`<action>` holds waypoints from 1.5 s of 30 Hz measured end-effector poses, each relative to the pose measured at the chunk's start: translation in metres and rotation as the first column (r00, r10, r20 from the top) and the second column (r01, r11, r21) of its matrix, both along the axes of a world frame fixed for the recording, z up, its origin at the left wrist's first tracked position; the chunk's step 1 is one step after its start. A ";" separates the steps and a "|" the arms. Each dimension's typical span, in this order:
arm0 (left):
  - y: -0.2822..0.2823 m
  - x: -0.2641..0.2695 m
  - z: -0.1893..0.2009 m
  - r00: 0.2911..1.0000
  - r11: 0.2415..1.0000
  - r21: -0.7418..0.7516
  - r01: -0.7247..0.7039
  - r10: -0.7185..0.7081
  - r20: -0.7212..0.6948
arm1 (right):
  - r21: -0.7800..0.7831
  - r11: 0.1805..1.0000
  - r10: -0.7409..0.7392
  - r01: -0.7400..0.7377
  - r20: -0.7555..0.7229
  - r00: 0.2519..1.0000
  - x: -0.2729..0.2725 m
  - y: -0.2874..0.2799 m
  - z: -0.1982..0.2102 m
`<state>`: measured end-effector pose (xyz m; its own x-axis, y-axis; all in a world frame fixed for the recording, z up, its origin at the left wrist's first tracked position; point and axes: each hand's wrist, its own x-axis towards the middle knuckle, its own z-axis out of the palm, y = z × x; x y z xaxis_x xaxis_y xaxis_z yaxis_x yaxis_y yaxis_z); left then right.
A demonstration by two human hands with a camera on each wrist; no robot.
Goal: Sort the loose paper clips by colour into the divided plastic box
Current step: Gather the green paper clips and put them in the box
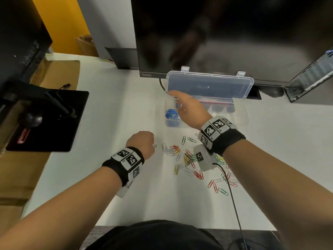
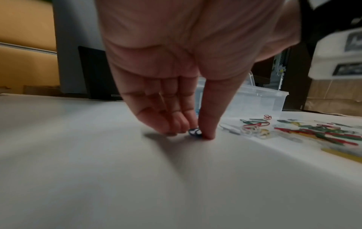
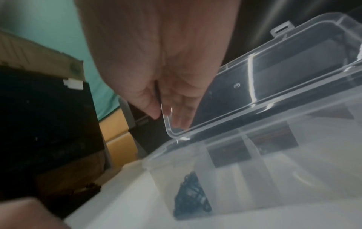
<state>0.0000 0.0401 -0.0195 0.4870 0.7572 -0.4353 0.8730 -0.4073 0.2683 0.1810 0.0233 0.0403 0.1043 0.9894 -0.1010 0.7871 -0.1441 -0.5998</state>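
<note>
Head view: blue clips (image 1: 172,114) in box (image 1: 241,116), left compartment.
Left hand (image 1: 142,142): pinches blue clip (image 2: 195,131) on table (image 1: 126,105).
Right hand (image 1: 187,109): at lid (image 1: 209,85) corner, grip unclear.

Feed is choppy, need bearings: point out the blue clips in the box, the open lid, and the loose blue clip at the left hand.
boxed blue clips (image 1: 172,114): head view, middle of the heap.
open lid (image 1: 210,86): head view, centre of its clear panel.
loose blue clip (image 2: 195,132): left wrist view, its exposed loop.
</note>
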 end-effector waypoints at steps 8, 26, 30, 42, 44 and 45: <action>-0.005 0.002 0.003 0.997 0.997 0.030 0.075 -0.075 0.026 | -0.139 0.987 -0.075 0.078 0.031 0.997 0.025 -0.059 -0.009; -0.018 0.076 0.022 0.981 0.999 -0.029 -0.024 0.029 0.190 | -0.276 0.923 -0.184 0.266 0.290 0.939 0.027 -0.073 -0.063; -0.028 0.091 0.009 0.997 1.000 0.006 0.005 -0.005 0.072 | -0.256 0.938 -0.134 0.233 0.352 0.926 0.025 -0.070 -0.064; -0.025 0.101 0.010 0.997 0.997 -0.075 -0.003 0.009 0.080 | -0.416 0.900 0.041 0.131 0.380 0.924 0.028 -0.066 -0.055; -0.026 0.091 0.013 0.952 0.988 -0.128 -0.084 0.118 0.281 | -0.403 0.910 0.064 0.099 0.371 0.926 0.030 -0.069 -0.057; -0.026 0.084 0.014 0.897 0.967 -0.214 -0.141 0.216 0.387 | -0.391 0.917 0.074 0.077 0.359 0.931 0.031 -0.070 -0.058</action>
<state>0.0843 0.0139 -0.0050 0.5126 0.7775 -0.3642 0.7275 -0.1679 0.6653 0.2115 -0.0472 -0.0176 0.2098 0.8758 -0.4347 0.9359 -0.3085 -0.1700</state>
